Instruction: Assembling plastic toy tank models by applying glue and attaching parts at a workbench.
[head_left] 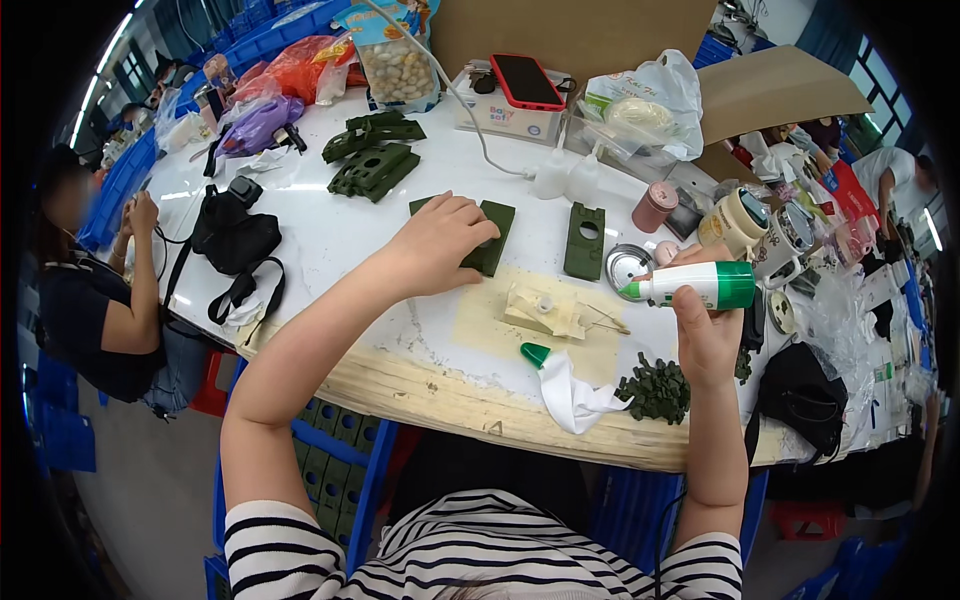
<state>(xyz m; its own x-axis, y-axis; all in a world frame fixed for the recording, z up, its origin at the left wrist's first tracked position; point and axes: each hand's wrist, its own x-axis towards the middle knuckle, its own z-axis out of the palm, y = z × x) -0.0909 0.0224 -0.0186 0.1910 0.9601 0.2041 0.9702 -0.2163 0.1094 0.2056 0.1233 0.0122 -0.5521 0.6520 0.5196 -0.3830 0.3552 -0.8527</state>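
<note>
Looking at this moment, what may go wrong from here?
The bottle in the right hand is sideways with its tip bare, so it might drip on the table. The heap of small green pieces sits near the table's front edge, close to the right forearm in this view, which could sweep some off. The loose green cap may roll away.

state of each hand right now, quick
Left: hand over a dark green, flat rectangular part, fingers touching it; whether it grips cannot be told.
Right: hand closed, holding a white-and-green cylindrical bottle sideways.
</note>
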